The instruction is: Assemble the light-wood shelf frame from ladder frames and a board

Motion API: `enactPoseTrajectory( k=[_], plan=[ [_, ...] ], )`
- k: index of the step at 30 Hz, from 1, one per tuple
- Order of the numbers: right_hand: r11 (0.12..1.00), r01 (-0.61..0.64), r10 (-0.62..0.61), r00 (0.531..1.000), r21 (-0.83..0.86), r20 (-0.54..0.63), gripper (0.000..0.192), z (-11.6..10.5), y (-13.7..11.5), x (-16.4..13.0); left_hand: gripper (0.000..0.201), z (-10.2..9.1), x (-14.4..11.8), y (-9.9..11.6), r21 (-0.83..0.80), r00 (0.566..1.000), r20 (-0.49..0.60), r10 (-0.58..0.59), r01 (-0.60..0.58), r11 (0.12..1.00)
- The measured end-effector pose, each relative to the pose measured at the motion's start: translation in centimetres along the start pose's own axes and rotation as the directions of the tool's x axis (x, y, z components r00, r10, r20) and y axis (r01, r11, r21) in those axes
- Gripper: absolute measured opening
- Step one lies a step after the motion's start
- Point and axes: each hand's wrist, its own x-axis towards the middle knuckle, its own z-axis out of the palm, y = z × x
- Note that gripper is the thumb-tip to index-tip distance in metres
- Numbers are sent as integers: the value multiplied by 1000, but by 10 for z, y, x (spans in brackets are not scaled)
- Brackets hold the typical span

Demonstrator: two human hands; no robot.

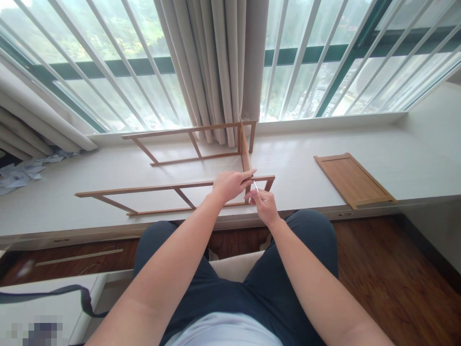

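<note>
Two wooden frames (173,194) on desk (306,168); left hand (230,185) grip clamped on near frame; right hand (262,202) pinches one thin tool (255,185). One panel (353,180) right.

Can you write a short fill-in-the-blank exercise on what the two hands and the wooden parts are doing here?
1. The left hand grips the wooden ____ at its corner.
2. The right hand holds a thin metal ____ against that corner.
3. A flat wooden panel lies to the ____ on the ledge.

Missing words: frame; tool; right
</note>
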Motion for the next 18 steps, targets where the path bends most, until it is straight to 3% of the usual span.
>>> enactPoseTrajectory(
  k=[4,9,14,18],
  plan=[
    [963,-176,154,981,203,118,64,2,4,0,47,0,0,1,-1,1000,-5,-10,10,1000],
    [884,-295,212,944,363,252,74,3,0,2,47,-1,-1,3,2,1000,-7,-26,26,1000],
    [901,-267,231,962,342,144,62,2,-2,3,46,-2,0,4,-2,999,-4,-36,36,999],
    [958,-180,177,984,222,33,49,-3,-4,0,47,-2,0,3,-4,999,-15,-29,29,1000]
  ],
)
